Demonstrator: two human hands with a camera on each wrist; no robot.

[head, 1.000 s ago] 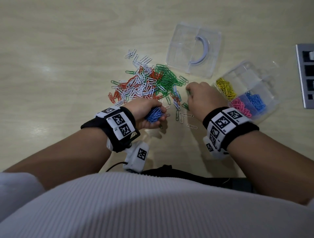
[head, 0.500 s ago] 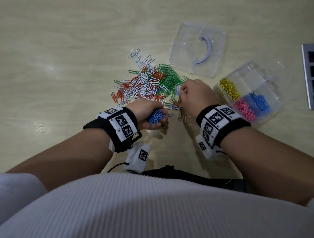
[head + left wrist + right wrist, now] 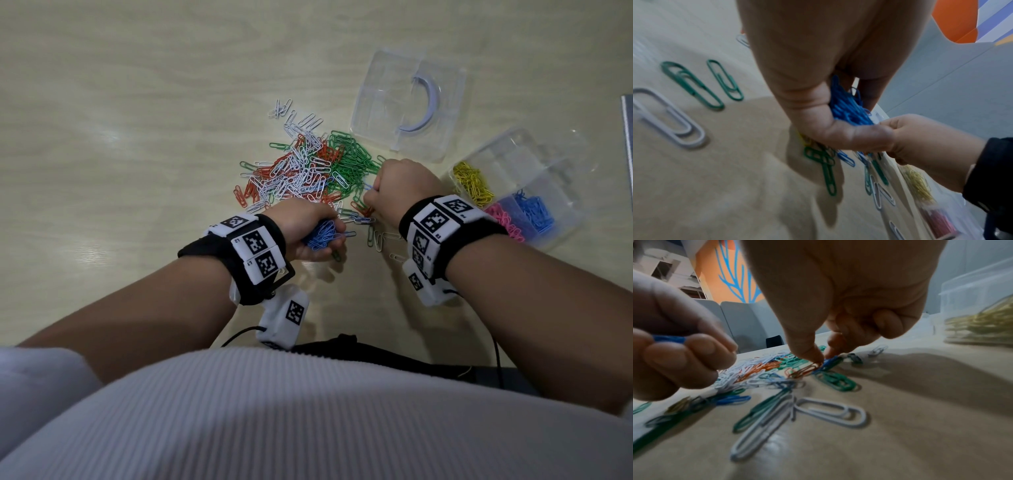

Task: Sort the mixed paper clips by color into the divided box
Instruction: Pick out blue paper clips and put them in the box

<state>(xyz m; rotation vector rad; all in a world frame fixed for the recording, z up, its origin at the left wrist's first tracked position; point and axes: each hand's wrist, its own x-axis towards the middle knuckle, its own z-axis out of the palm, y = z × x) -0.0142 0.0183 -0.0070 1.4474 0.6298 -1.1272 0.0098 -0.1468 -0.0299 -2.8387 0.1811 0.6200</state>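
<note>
A pile of mixed paper clips [image 3: 308,171], white, orange and green with a few blue, lies mid-table. My left hand [image 3: 325,224] sits at its near edge and grips a bunch of blue clips [image 3: 320,236] in the fist; the left wrist view shows the blue clips [image 3: 846,108] between thumb and fingers. My right hand [image 3: 371,195] is at the pile's right edge, knuckles up. Its thumb and forefinger pinch a blue clip [image 3: 829,362] lying beside an orange clip [image 3: 805,370]. The clear divided box [image 3: 565,171] to the right holds yellow clips [image 3: 474,183], pink clips [image 3: 503,219] and blue clips [image 3: 534,212].
The box's clear lid [image 3: 407,102] with a curved handle lies behind the pile. Loose white clips [image 3: 380,241] and green clips [image 3: 370,236] are scattered between my hands. A grey object [image 3: 628,144] is at the right edge of the table.
My right hand has shifted slightly left, away from the box, into the pile's edge. The left hand still holds the blue bunch in the same spot.
</note>
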